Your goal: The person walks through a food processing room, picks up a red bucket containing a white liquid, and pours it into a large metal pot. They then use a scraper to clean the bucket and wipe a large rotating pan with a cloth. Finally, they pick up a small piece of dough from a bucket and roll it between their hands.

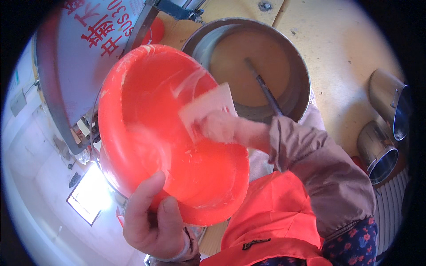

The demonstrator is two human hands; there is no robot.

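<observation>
Head view: large round orange plastic basin (146, 111) held tilted, mouth toward camera, white smears noted inside. Left hand (153, 221) clamped on basin's lower rim, thumb laid over edge, fingers beneath. Right hand (219, 126), blurred, pinched on flat pale rectangular scraper card (206, 108), pressed to inner wall. Round steel pot of tan liquid (253, 66) with dark stirring rod (265, 91) behind basin's upper right rim. Two steel pipe elbows (386, 128) well apart, right.
</observation>
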